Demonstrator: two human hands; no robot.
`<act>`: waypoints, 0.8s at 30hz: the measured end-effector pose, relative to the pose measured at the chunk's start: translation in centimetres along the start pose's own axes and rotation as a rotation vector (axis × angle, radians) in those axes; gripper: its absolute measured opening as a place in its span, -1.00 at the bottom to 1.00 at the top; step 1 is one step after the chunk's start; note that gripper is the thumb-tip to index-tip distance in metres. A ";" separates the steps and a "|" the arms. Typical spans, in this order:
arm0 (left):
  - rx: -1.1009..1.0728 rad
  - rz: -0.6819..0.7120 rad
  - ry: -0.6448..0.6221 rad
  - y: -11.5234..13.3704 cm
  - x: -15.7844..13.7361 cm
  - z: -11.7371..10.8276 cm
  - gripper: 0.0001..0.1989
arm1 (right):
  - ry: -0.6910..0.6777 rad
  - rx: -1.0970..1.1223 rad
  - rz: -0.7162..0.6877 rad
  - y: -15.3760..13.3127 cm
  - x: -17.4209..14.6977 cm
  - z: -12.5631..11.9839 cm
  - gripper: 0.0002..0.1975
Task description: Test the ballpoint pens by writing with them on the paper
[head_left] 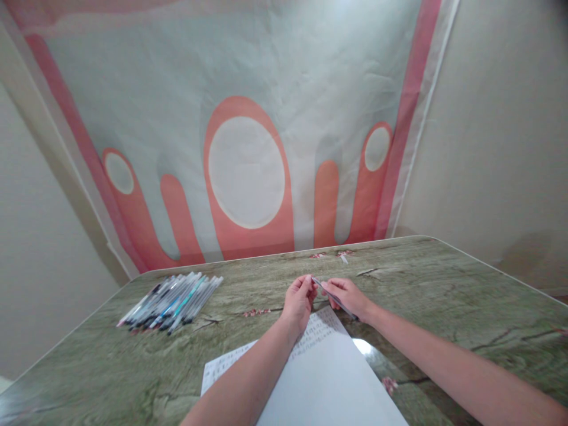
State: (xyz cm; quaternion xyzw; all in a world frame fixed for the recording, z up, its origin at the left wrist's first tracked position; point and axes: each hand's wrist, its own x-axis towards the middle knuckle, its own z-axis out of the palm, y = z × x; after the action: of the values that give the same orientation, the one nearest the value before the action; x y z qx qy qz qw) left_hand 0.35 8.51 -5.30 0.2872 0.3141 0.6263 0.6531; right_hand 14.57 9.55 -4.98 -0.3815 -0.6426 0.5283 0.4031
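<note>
A slim dark pen (342,306) slants between my hands, above the far end of a sheet of paper. My right hand (352,297) is closed around its barrel, and the rear end points down to the right. At the upper left end, my left hand (298,300) pinches the tip with thumb and fingers; whether a cap is there is too small to tell. Beneath my forearms lies the white paper sheet (331,378), with handwritten lines near its far edge. Another written sheet (217,368) shows partly to the left, half covered by my left arm.
A pile of several pens (173,300), mostly clear-barrelled with a few blue and teal, lies on the left of the wood-patterned table (444,296). A small white scrap (344,259) rests near the far edge. Behind hangs a grey and red printed cloth (302,83).
</note>
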 end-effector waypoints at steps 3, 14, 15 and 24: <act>0.010 0.003 0.018 0.1 -0.1 0.1 -0.73 | -0.004 0.004 0.002 0.0 0.0 0.0 -0.64; 0.028 0.003 0.033 0.0 0.1 -0.1 -0.71 | -0.023 -0.039 0.000 0.4 0.3 -0.1 -0.66; 0.028 0.007 0.037 0.0 0.1 -0.1 -0.72 | -0.026 -0.046 0.003 0.4 0.3 -0.1 -0.65; 0.012 0.026 0.055 -0.3 0.4 -0.3 -0.71 | -0.041 -0.070 0.030 0.1 0.5 -0.1 -0.65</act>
State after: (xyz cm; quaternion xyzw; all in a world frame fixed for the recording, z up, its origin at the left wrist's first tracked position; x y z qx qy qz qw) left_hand 0.28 8.91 -5.71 0.2778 0.3320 0.6404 0.6345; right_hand 14.46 10.07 -4.97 -0.3943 -0.6630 0.5190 0.3683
